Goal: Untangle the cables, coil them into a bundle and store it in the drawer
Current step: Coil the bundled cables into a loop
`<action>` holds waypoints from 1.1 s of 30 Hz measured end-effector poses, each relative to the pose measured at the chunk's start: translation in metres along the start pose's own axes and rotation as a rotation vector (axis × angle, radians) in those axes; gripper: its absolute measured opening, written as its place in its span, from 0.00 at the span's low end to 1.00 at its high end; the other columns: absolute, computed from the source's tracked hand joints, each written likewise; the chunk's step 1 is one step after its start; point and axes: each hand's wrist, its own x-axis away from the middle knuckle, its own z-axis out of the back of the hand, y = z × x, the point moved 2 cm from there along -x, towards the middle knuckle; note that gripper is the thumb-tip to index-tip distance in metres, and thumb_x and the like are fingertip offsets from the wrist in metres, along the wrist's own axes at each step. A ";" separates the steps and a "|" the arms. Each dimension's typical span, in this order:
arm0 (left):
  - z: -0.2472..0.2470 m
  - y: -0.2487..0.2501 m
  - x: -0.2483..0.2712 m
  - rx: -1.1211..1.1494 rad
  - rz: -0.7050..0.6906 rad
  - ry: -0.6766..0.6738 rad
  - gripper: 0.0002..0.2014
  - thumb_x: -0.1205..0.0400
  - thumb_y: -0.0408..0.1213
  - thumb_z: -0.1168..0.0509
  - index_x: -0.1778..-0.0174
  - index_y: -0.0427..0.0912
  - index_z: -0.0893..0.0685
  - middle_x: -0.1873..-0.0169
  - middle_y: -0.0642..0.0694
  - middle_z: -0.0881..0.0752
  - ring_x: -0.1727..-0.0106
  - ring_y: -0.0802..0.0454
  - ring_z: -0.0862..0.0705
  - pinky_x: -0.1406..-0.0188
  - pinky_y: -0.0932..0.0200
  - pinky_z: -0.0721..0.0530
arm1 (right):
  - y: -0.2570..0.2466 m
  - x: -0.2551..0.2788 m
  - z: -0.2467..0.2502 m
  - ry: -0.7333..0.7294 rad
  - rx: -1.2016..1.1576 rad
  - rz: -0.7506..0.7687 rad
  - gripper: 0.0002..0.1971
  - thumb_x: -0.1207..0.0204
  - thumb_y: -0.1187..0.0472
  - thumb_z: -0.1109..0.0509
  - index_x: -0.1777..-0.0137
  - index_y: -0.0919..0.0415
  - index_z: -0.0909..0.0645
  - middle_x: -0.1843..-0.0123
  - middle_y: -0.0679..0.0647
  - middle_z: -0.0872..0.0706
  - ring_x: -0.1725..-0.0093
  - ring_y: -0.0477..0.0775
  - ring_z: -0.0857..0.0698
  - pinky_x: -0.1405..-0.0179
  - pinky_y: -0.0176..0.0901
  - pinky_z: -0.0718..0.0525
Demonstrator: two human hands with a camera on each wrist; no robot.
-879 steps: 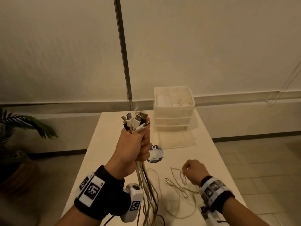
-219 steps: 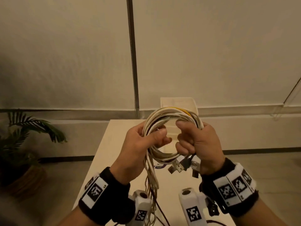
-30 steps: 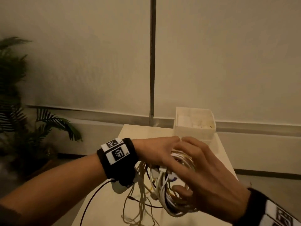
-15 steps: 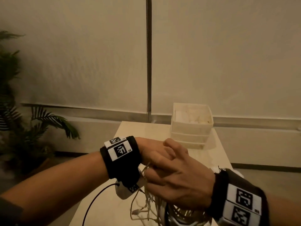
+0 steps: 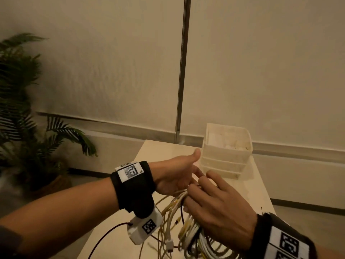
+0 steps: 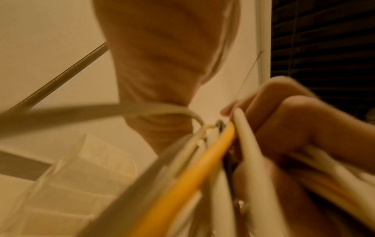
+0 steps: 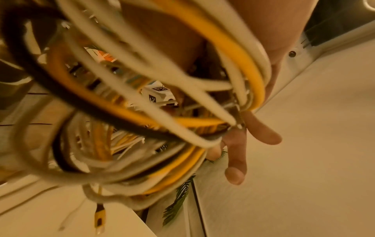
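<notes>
While our right hand (image 5: 216, 206) grips the cable coil (image 5: 197, 238) above the table's (image 5: 261, 191) near end, our left hand (image 5: 177, 174) – fingers straight, unclenched – reaches toward the far drawer unit (image 5: 225, 152).

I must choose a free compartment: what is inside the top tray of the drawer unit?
The top tray holds pale, whitish things, too blurred to identify. The closed drawers hide their contents.

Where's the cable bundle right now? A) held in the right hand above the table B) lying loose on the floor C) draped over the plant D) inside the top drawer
A: the right hand grips the coiled cables above the table, short of the drawer unit; the left hand reaches beside them.
</notes>
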 end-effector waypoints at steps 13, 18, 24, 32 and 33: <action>-0.020 0.022 0.014 -0.033 -0.140 0.264 0.48 0.25 0.78 0.58 0.15 0.48 0.47 0.66 0.43 0.21 0.66 0.51 0.20 0.56 0.58 0.18 | 0.012 -0.007 0.001 -0.119 -0.102 -0.284 0.16 0.35 0.63 0.24 0.51 0.59 0.27 0.64 0.53 0.27 0.69 0.49 0.34 0.73 0.41 0.31; -0.010 0.027 0.016 0.115 -0.143 0.136 0.52 0.26 0.79 0.56 0.15 0.44 0.44 0.23 0.38 0.27 0.29 0.41 0.21 0.33 0.47 0.24 | 0.015 -0.012 -0.003 -0.161 -0.043 -0.285 0.14 0.35 0.59 0.23 0.52 0.60 0.22 0.56 0.57 0.22 0.66 0.54 0.28 0.70 0.47 0.26; -0.009 0.020 0.023 -0.171 -0.355 0.109 0.40 0.29 0.73 0.40 0.25 0.53 0.31 0.35 0.49 0.19 0.35 0.47 0.18 0.42 0.43 0.14 | 0.034 -0.019 -0.004 -0.352 -0.078 -0.324 0.12 0.30 0.55 0.31 0.48 0.57 0.17 0.52 0.56 0.14 0.55 0.58 0.18 0.57 0.53 0.18; -0.023 -0.013 0.004 -0.336 -0.428 0.277 0.19 0.29 0.22 0.24 0.43 0.30 0.17 0.50 0.29 0.11 0.54 0.39 0.10 0.47 0.38 0.11 | 0.066 -0.026 0.001 -0.509 -0.011 -0.510 0.09 0.20 0.57 0.39 0.43 0.57 0.28 0.50 0.56 0.16 0.53 0.62 0.15 0.64 0.47 0.29; -0.022 -0.012 0.003 -0.297 -0.426 0.258 0.18 0.29 0.21 0.26 0.43 0.29 0.17 0.51 0.29 0.11 0.54 0.39 0.10 0.50 0.40 0.09 | 0.067 -0.026 0.000 -0.513 -0.012 -0.523 0.09 0.20 0.57 0.38 0.43 0.58 0.28 0.50 0.56 0.16 0.53 0.62 0.15 0.64 0.48 0.28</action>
